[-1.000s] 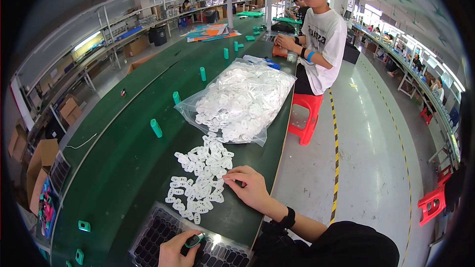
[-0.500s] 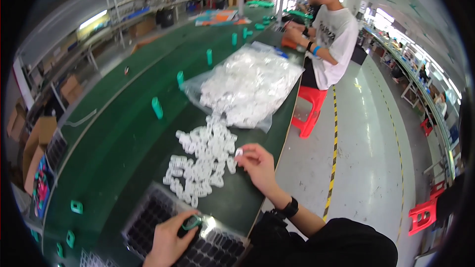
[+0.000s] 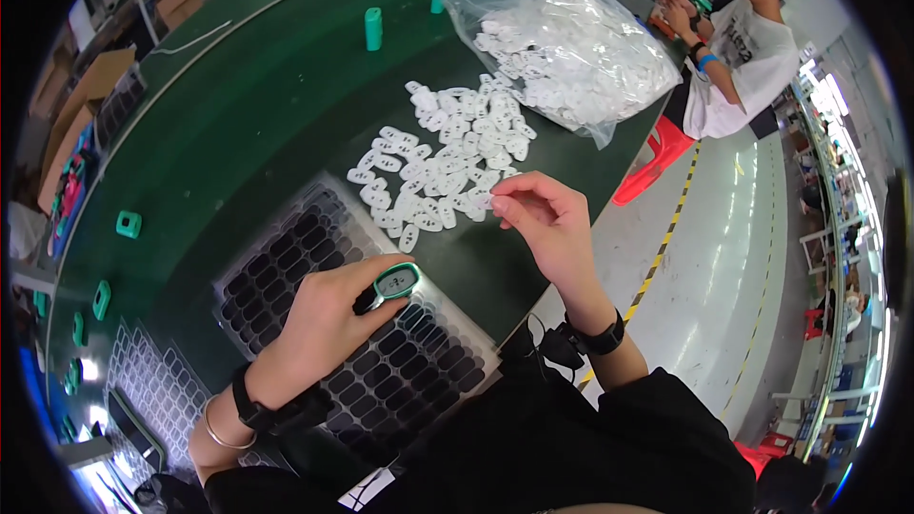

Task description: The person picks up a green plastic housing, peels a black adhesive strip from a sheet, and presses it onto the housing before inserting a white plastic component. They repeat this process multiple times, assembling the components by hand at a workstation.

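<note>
Between the thumb and fingers of my left hand [image 3: 333, 314] is a small oval device with a green rim [image 3: 396, 280], its grey face turned up. It is held just above a clear plastic tray [image 3: 276, 262] with rows of dark oval pockets. My right hand [image 3: 547, 219] is at the near right edge of a loose pile of small white oval plastic pieces [image 3: 447, 157]. Its thumb and forefinger are pinched on a white piece [image 3: 492, 201], mostly hidden by the fingertips.
Beyond the pile lies a large clear bag of white pieces [image 3: 581, 57]. Green cylinders [image 3: 373, 29] stand along the green table [image 3: 238, 124]; green oval frames [image 3: 129, 224] lie at left. A co-worker [image 3: 733, 57] sits at far right on a red stool [image 3: 657, 167].
My view has tilted down, so the tray and both forearms show more. The green-rimmed device now shows its grey face. My right hand remains pinched beside the pile.
</note>
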Motion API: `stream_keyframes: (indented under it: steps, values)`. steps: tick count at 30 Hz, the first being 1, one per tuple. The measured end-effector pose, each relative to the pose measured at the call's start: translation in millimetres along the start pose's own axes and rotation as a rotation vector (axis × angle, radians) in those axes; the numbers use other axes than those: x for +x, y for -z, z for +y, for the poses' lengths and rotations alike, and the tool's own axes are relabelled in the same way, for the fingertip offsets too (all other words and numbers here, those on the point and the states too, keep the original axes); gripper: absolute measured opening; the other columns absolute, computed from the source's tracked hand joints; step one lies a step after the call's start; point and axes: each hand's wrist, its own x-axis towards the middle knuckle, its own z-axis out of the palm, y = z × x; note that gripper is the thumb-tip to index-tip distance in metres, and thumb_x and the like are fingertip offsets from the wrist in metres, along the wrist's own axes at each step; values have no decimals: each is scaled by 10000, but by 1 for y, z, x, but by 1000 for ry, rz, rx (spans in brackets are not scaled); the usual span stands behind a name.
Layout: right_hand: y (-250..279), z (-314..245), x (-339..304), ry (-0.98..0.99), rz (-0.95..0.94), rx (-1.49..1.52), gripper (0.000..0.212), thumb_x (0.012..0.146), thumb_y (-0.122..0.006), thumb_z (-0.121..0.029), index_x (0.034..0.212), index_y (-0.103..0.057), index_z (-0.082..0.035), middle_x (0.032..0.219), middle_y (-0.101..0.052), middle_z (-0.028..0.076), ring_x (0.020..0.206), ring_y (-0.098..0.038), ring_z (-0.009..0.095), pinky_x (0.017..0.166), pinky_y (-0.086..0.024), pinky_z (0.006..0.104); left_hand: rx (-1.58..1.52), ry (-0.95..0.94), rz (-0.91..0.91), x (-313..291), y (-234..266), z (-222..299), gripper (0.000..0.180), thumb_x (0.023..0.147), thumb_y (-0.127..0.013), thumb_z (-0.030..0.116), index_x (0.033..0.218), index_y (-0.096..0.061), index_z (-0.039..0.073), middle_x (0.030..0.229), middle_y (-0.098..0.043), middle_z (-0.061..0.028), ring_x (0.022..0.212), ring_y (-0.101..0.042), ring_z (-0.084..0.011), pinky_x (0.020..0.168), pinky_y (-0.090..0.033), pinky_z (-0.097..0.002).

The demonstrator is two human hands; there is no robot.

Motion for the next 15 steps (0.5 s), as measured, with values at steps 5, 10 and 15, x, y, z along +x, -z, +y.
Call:
stream_keyframes:
  steps: [5, 10, 15]
  values:
    - [-25, -29, -12, 312, -227, -315, 108, 778, -653, 52, 866, -640, -10, 873, -614, 74, 778, -592, 133, 652, -474, 240, -7, -65, 8, -1, -3, -4, 365, 741, -707, 51, 1092, -608, 45, 942, -660, -136, 835, -653, -297, 731, -506, -301]
    - [-53, -29, -12, 663, -317, -610, 171, 682, -705, 31, 813, -651, -63, 841, -580, 53, 771, -577, 199, 608, -480, 284, -3, -117, 32, -1, -3, -5, 404, 719, -719, 70, 1106, -603, 45, 906, -652, -144, 785, -638, -313, 666, -501, -311]
    - [-48, -35, -7, 697, -485, -704, 246, 623, -657, 55, 832, -646, -75, 902, -563, 46, 838, -567, 233, 597, -484, 312, 7, -123, 40, -1, -5, -7, 410, 714, -724, 78, 1105, -607, 48, 892, -651, -144, 763, -637, -311, 643, -498, -310]
